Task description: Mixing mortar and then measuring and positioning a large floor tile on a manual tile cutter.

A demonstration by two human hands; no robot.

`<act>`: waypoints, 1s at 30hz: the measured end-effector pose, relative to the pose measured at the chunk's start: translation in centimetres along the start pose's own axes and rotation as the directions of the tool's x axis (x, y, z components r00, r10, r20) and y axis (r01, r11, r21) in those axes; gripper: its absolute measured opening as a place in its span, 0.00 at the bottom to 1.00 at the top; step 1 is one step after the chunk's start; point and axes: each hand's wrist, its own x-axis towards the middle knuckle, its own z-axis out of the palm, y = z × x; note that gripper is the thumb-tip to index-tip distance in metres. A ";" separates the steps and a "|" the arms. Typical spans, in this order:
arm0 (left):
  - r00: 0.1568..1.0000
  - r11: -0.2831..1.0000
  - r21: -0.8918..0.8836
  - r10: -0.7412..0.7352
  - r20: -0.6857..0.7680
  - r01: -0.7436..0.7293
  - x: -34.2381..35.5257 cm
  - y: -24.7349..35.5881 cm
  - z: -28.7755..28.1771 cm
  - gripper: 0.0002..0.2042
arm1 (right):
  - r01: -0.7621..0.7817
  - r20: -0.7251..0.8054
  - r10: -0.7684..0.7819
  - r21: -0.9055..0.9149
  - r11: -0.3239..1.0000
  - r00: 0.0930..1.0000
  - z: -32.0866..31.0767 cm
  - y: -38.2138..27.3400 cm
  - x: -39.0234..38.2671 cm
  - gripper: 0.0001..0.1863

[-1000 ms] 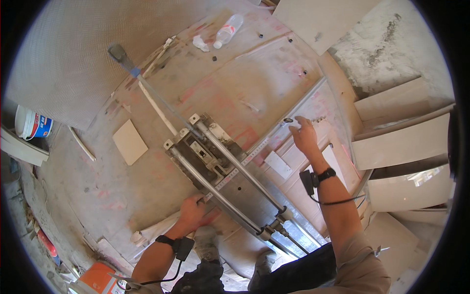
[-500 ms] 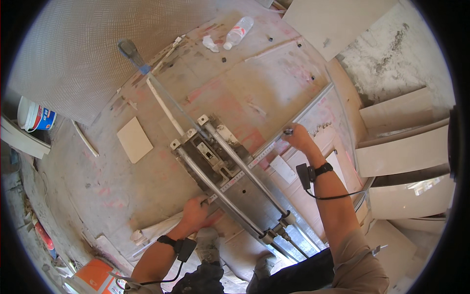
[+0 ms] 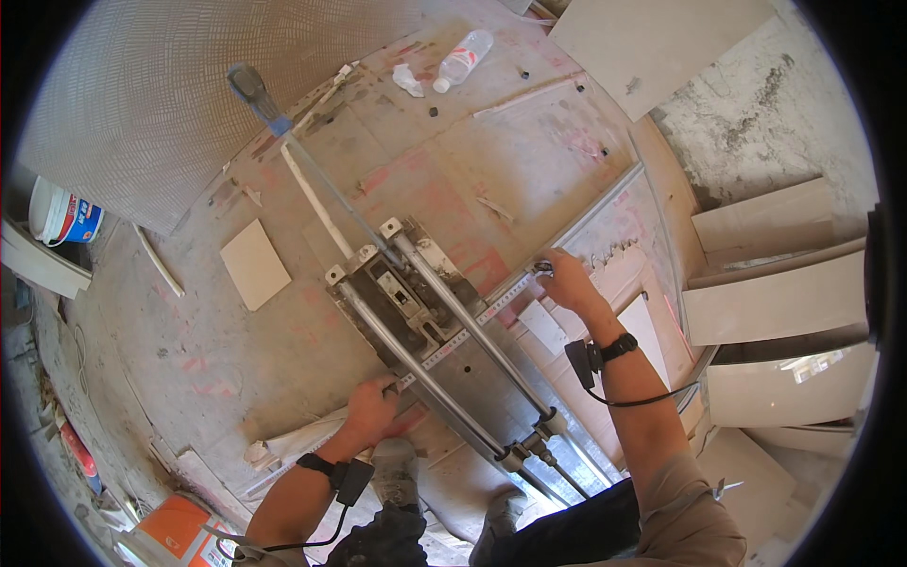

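Note:
A manual tile cutter (image 3: 487, 378) with two round steel rails lies on the floor before me, its long lever with a dark grip (image 3: 248, 90) pointing to the far left. Beneath the rails runs a white ruler strip (image 3: 453, 348) with red and black marks. My right hand (image 3: 570, 283) is closed on a small dark metal knob (image 3: 542, 268) at the strip's right end, beyond the rails. At the strip's left end my left hand (image 3: 371, 412) has its fingers closed by a small dark part; what they hold is hard to make out.
A beige tile piece (image 3: 255, 265) lies left of the cutter. Farther off are a plastic bottle (image 3: 464, 61) and crumpled white paper. Buckets stand at left, one blue and white (image 3: 68, 215), one orange (image 3: 175, 529). Large tiles (image 3: 775, 302) lean at right. My feet are near the cutter.
My right hand has shifted slightly left and nearer along the bar, toward the rails, with the dark knob. The left hand stays almost where it was.

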 end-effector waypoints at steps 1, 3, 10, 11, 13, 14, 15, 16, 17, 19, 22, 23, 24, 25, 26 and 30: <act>1.000 1.000 -0.012 -0.005 -0.023 0.005 -0.1 -0.2 0.1 0.12 | 0.001 0.003 -0.001 0.002 1.000 1.000 -0.2 -0.6 -0.1 0.22; 0.999 1.000 -0.024 -0.013 -0.045 0.012 -0.2 -0.4 0.2 0.11 | 0.066 -0.014 -0.068 -0.120 0.991 0.998 -0.8 -1.9 -0.5 0.19; 0.999 0.999 0.004 -0.038 0.032 0.038 -0.2 -0.1 -0.2 0.13 | 0.076 -0.014 -0.084 -0.294 0.953 0.996 -1.2 -2.5 -0.5 0.14; 0.999 1.000 0.000 -0.030 0.029 0.030 -0.1 -0.2 -0.1 0.13 | 0.064 -0.027 -0.078 -0.325 0.944 0.997 -0.9 -2.6 -0.4 0.14; 1.000 1.000 0.002 -0.022 0.013 0.022 -0.1 -0.3 0.0 0.13 | 0.054 -0.042 -0.074 -0.354 0.934 0.996 -0.8 -2.8 -0.2 0.14; 1.000 1.000 0.005 -0.013 -0.003 0.013 -0.1 -0.3 0.0 0.12 | 0.039 -0.025 -0.051 -0.344 0.938 0.998 -1.1 -2.8 -0.1 0.14; 1.000 1.000 0.006 -0.013 -0.005 0.013 -0.1 -0.2 -0.1 0.12 | 0.024 -0.007 -0.028 -0.335 0.942 1.000 -1.4 -2.8 0.0 0.14; 1.000 1.000 0.013 -0.006 0.004 0.006 -0.1 -0.3 -0.1 0.12 | 0.026 -0.003 -0.029 -0.333 0.942 1.000 -1.6 -2.6 0.0 0.14; 1.000 1.000 0.021 0.000 0.014 0.000 -0.1 -0.3 -0.1 0.11 | 0.103 0.040 -0.095 -0.294 0.950 0.995 -2.0 -2.3 0.0 0.15; 1.000 1.000 0.010 0.004 -0.003 -0.004 0.0 -0.7 0.1 0.11 | 0.178 0.080 -0.162 -0.252 0.951 0.983 -2.3 -1.9 0.0 0.16; 0.999 1.000 -0.004 0.025 -0.023 -0.025 0.0 -1.0 0.3 0.11 | 0.190 0.132 -0.153 -0.342 0.920 0.979 -2.4 -1.5 0.1 0.16; 0.999 0.999 -0.007 0.037 -0.027 -0.037 0.1 -1.0 0.3 0.11 | 0.210 0.153 -0.161 -0.406 0.889 0.975 -2.4 -1.5 0.1 0.14; 0.999 0.999 -0.008 0.039 -0.026 -0.040 0.1 -0.9 0.3 0.11 | 0.231 0.174 -0.167 -0.468 0.853 0.970 -2.4 -1.5 0.2 0.12; 0.997 0.998 0.004 0.070 -0.032 -0.070 -0.1 -0.7 0.2 0.11 | 0.229 0.175 -0.165 -0.469 0.853 0.971 -2.4 -1.6 0.1 0.12; 0.994 0.995 0.016 0.101 -0.038 -0.100 -0.2 -0.5 0.0 0.11 | 0.244 0.152 -0.192 -0.514 0.822 0.969 -2.3 -1.8 -0.1 0.11; 1.000 1.000 0.001 0.027 -0.003 -0.027 -0.2 0.3 -0.4 0.12 | 0.253 0.132 -0.218 -0.612 0.750 0.967 -1.9 -2.1 -0.6 0.11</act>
